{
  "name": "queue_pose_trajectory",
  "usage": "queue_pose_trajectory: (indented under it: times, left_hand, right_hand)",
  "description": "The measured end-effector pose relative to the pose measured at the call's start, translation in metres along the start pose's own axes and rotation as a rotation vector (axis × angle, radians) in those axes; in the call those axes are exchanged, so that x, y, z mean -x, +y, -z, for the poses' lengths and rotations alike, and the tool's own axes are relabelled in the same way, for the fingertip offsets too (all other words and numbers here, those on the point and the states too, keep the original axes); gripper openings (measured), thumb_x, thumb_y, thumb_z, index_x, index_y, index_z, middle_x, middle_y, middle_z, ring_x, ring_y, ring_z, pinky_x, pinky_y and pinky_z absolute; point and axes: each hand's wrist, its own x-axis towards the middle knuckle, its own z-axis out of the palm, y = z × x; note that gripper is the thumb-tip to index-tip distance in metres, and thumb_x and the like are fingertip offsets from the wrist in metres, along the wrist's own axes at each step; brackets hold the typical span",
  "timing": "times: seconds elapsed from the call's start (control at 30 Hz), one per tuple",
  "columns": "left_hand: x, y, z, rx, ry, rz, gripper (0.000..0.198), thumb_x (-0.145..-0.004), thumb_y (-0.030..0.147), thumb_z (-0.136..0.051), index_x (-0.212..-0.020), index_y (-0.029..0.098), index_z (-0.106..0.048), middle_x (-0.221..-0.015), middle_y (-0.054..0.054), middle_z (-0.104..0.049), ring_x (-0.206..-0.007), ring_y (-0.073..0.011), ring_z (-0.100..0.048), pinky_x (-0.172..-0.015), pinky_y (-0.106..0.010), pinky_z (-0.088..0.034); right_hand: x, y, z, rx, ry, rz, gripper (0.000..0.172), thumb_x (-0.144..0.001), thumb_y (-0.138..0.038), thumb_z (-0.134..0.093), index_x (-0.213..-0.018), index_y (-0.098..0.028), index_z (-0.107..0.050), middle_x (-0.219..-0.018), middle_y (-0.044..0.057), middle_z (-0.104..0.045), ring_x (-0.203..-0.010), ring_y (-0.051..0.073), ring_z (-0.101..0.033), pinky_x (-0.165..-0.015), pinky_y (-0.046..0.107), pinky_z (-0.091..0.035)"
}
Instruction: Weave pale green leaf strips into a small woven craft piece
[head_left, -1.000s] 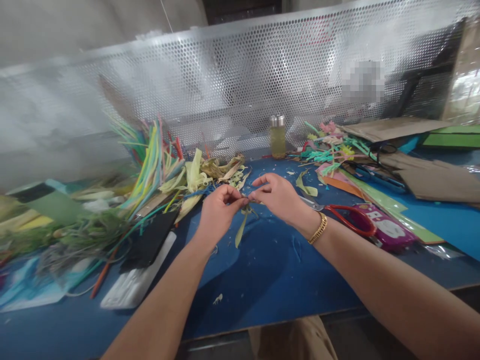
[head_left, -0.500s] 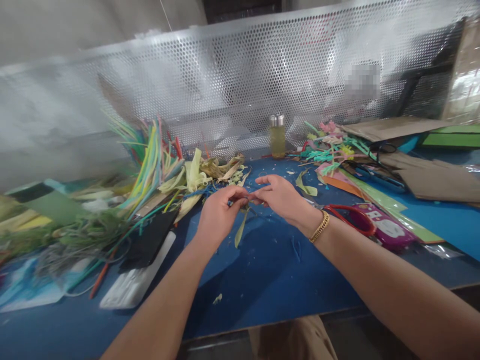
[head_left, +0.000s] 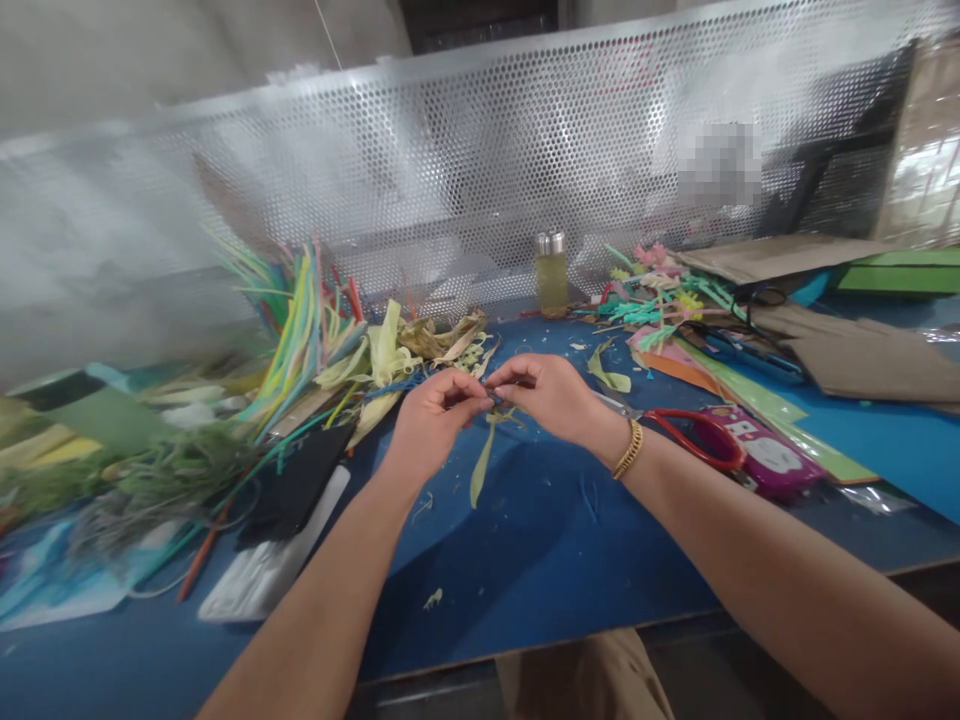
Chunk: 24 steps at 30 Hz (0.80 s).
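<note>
The left hand (head_left: 431,420) and right hand (head_left: 551,395) meet fingertip to fingertip just above the middle of the bench (head_left: 540,560). Each grip is closed, thumb against forefinger, on the top of a strip (head_left: 482,465). The strip is thin, limp, matte and yellow-green, tapers like a leaf, and hangs from the fingers to the blue surface. Where it is pinched, the fingers hide it, so any knot or wire there cannot be made out. A ribbed gold bracelet (head_left: 626,450) circles the right wrist. The bench top is flat, scuffed and flecked with small scraps. To the left lies a heap (head_left: 315,330) of long glossy strips in green, yellow and orange, its far edge smeared by blur. Beside it sits a flat black slab (head_left: 296,485) whose make is unclear. Scissors (head_left: 694,440) with a red looped handle lie near the right wrist, which covers their blades. A purple packet (head_left: 757,455) lies just beyond the scissors. A small bottle (head_left: 551,275) of yellowish liquid with a metal cap stands against a shiny perforated screen (head_left: 525,170). Brown cardboard (head_left: 862,360) runs off the right edge.
</note>
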Motion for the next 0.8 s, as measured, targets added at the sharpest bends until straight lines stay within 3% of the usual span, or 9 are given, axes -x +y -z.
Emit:
queue_pose_trajectory:
  times: [0.27,0.47,0.8]
  left_hand:
    - [0.001,0.003,0.001,0.145,0.02,0.063,0.014,-0.067,0.018,-0.076,-0.072,0.019,-0.063,-0.062,0.004,-0.061,-0.055,-0.0082,-0.052,-0.052,-0.019,-0.04]
    - [0.0,0.004,0.001,0.179,-0.001,0.081,0.014,-0.066,0.016,-0.077,-0.07,0.018,-0.063,-0.06,0.004,-0.06,-0.054,-0.0072,-0.051,-0.052,-0.018,-0.04]
    - [0.001,0.006,-0.001,0.171,-0.036,0.113,0.014,-0.067,0.019,-0.076,-0.071,0.017,-0.063,-0.064,0.004,-0.059,-0.056,-0.007,-0.05,-0.053,-0.018,-0.041]
  right_hand:
    - [-0.002,0.001,0.007,0.139,-0.04,0.227,0.01,-0.08,-0.014,-0.065,-0.086,-0.018,-0.072,-0.085,0.002,-0.073,-0.077,0.013,-0.066,-0.071,0.025,-0.05]
    - [-0.001,-0.004,0.009,0.133,-0.064,0.233,0.006,-0.081,-0.017,-0.065,-0.084,-0.017,-0.071,-0.081,0.001,-0.071,-0.072,0.012,-0.064,-0.067,0.024,-0.047]
    - [0.0,-0.003,0.003,0.442,-0.064,0.262,0.009,-0.085,-0.014,-0.055,-0.079,-0.015,-0.06,-0.078,0.001,-0.062,-0.073,0.012,-0.052,-0.068,0.024,-0.037]
